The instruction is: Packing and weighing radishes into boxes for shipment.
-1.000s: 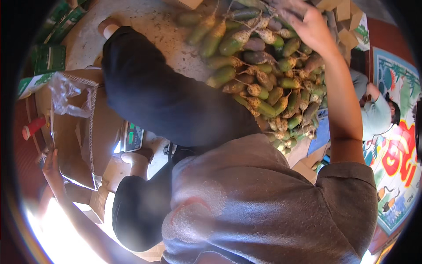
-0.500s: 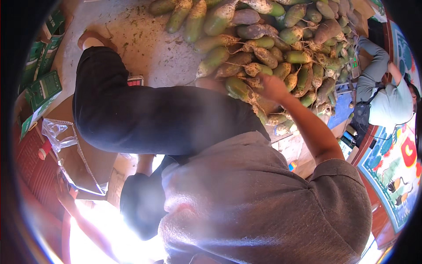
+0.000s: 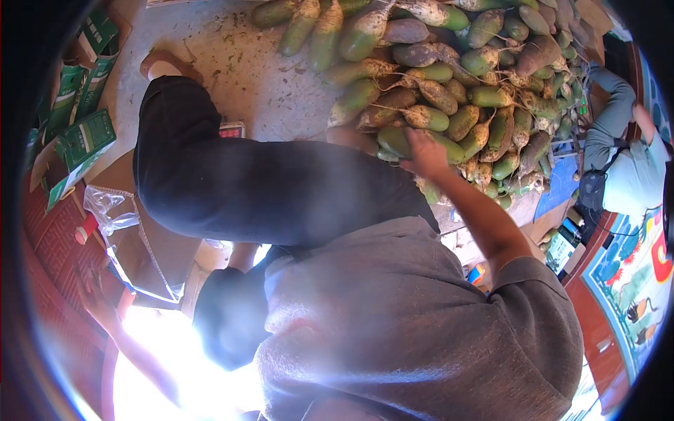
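Note:
At the edge of a large heap of green radishes (image 3: 479,93), my right hand (image 3: 425,154) reaches in with its fingers apart. Its fingertips touch or hover just over one green radish (image 3: 393,141); no firm grip shows. My left hand (image 3: 100,303) is far over at the lower left, fingers spread, against a red patterned surface (image 3: 53,263); strong glare washes out its forearm. Earth and thin roots cling to many radishes. Just beyond my dark-trousered leg (image 3: 281,186) lies a blurred skin-coloured shape (image 3: 351,139) that I cannot make out.
An open cardboard box (image 3: 158,242) with clear plastic stands beside the leg. Green cartons (image 3: 86,140) are stacked at the left. A small device with a red display (image 3: 232,130) sits on the floor. A person in a pale top (image 3: 635,179) sits at the far right, near a blue panel (image 3: 558,186).
My right hand has come slightly nearer and its fingers have straightened over the radishes. My left hand has shifted a little left and upward. The whole view has slid slightly.

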